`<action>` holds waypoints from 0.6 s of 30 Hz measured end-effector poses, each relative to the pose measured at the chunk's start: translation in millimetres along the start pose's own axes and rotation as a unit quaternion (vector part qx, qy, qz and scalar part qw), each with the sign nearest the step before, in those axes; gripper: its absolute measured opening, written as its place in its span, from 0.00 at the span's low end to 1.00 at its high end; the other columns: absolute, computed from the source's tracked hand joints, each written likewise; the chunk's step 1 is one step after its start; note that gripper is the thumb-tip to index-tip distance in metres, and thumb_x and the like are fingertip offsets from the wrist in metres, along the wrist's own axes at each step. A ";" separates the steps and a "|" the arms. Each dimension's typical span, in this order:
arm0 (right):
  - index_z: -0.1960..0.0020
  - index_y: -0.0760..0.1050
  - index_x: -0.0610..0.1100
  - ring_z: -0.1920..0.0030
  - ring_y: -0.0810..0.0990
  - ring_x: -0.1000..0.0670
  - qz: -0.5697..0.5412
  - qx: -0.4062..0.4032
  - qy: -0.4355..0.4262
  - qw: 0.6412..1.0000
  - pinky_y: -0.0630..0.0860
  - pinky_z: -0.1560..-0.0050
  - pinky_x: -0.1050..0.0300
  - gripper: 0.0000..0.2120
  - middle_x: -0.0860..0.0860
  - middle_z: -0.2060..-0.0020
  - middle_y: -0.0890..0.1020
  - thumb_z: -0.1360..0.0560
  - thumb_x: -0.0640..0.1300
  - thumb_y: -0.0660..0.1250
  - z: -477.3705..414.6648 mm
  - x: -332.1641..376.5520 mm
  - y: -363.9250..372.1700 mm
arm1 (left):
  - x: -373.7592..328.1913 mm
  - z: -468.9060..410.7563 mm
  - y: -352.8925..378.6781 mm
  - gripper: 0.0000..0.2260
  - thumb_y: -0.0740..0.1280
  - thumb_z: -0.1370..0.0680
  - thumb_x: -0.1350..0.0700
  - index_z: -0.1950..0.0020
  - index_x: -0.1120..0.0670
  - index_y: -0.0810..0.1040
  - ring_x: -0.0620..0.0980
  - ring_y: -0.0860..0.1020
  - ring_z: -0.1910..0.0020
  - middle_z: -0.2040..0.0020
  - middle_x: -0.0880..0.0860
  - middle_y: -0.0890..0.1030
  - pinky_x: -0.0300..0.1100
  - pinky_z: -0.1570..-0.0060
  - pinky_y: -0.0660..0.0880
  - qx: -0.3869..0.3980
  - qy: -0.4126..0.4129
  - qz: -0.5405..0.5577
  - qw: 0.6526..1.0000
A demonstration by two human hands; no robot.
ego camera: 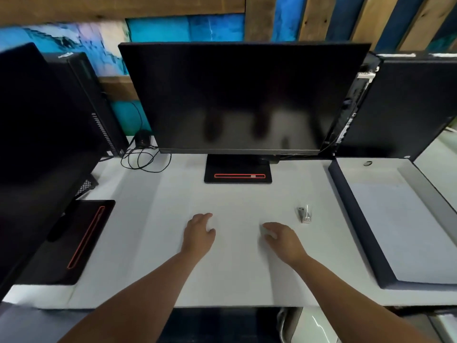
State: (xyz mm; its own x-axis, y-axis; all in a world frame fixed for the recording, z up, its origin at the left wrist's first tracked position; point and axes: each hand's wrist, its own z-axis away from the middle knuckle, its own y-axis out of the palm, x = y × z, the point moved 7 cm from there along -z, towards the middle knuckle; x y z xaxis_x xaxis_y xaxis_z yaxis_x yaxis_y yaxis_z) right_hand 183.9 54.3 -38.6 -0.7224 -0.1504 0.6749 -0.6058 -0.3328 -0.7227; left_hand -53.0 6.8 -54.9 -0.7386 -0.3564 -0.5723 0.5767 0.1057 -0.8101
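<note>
Near the front edge of the white desk top point(235, 199), about mid-width, your two hands lie palm down w/ a gap betw. them. Your left hand point(199, 231) rests on the top, fingers relaxed and lightly bent, tips toward the back edge, gripping nothing. Your right hand point(280, 237) lies the same way, loose and open, fingers angled toward the left side. The fingertips are blurred, so finer detail is unclear.

The small clear-and-grey stapler point(305, 214) lies flat on the desk near your right hand, on its right and a bit closer to the back edge, not touching it.

At the back edge, centre, stands a wide black flat monitor point(242, 95), screen dark, on a black rectangular base w/ a red-outlined slot point(237, 175). Loose black cable loops point(143, 159) lie at the back left corner. Along the left edge stands a second black monitor point(37, 120) w/ its own red-slotted black base point(74, 238), and a black tower PC point(99, 100) behind it. At the right side stands another black tower PC point(400, 107), and in front of it lies a dark-rimmed flat tray w/ a pale sheet point(346, 219).
</note>
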 end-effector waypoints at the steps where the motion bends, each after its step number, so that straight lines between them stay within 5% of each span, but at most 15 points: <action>1: 0.54 0.74 0.30 0.52 0.77 0.38 0.005 0.000 -0.007 1.000 0.71 0.53 0.51 0.07 0.36 0.55 0.80 0.29 0.32 0.61 -1.3 2.6 3.2 | -0.8 -3.4 1.2 0.21 0.63 0.22 0.59 0.28 0.53 0.68 0.52 0.67 0.32 0.30 0.52 0.69 0.41 0.34 0.64 0.004 0.006 0.006 1.000; 4: 0.62 0.69 0.34 0.65 0.69 0.49 0.014 -0.007 -0.031 0.999 0.66 0.63 0.54 0.03 0.43 0.66 0.75 0.31 0.29 0.59 -1.2 8.6 7.1 | -5.5 -7.5 4.8 0.20 0.62 0.21 0.60 0.29 0.55 0.69 0.50 0.66 0.32 0.30 0.53 0.69 0.37 0.34 0.62 0.006 0.036 0.030 0.999; 7: 0.63 0.67 0.37 0.65 0.68 0.49 0.016 -0.034 -0.033 0.999 0.66 0.63 0.60 0.05 0.45 0.67 0.73 0.31 0.29 0.59 -5.9 2.8 3.7 | -2.7 -4.6 8.5 0.17 0.62 0.21 0.60 0.32 0.57 0.72 0.49 0.66 0.32 0.31 0.53 0.69 0.29 0.36 0.58 -0.013 0.068 0.038 0.997; 10: 0.62 0.64 0.44 0.62 0.69 0.49 0.031 -0.012 -0.018 0.999 0.65 0.63 0.67 0.08 0.52 0.65 0.71 0.30 0.33 0.58 -20.3 -7.2 7.2 | 5.5 -2.0 8.1 0.15 0.62 0.21 0.60 0.35 0.58 0.74 0.50 0.69 0.33 0.33 0.53 0.71 0.32 0.35 0.60 -0.053 0.078 0.036 0.995; 12: 0.57 0.69 0.42 0.55 0.73 0.45 0.049 0.018 0.001 0.999 0.69 0.55 0.59 0.06 0.46 0.58 0.75 0.29 0.42 0.55 -31.4 -13.9 15.1 | 6.4 -5.3 8.5 0.15 0.62 0.21 0.58 0.34 0.57 0.74 0.52 0.69 0.32 0.33 0.53 0.72 0.38 0.32 0.62 -0.070 0.084 0.023 0.994; 14: 0.46 0.71 0.38 0.44 0.73 0.43 0.070 0.036 0.001 0.997 0.71 0.42 0.50 0.20 0.41 0.47 0.76 0.28 0.49 0.50 -44.0 -16.7 22.2 | 2.4 -10.9 9.9 0.17 0.62 0.20 0.56 0.32 0.56 0.73 0.52 0.66 0.29 0.30 0.54 0.70 0.42 0.29 0.60 -0.064 0.088 0.009 0.994; 18: 0.32 0.68 0.36 0.34 0.70 0.41 0.084 0.005 0.002 0.996 0.64 0.32 0.52 0.20 0.41 0.35 0.74 0.23 0.38 0.58 -68.5 -3.9 14.6 | -5.8 -25.8 13.2 0.20 0.59 0.19 0.52 0.27 0.53 0.67 0.50 0.59 0.25 0.26 0.53 0.64 0.42 0.27 0.55 -0.038 0.098 0.004 0.994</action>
State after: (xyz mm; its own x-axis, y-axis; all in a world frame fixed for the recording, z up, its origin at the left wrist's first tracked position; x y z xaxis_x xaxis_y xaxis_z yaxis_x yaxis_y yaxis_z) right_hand 155.1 113.7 -62.0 -0.8141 -0.2014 0.5447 -0.4739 -0.3118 -0.8236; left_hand -50.1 34.2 -65.6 -0.7919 -0.1687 -0.5869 0.5607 0.1798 -0.8083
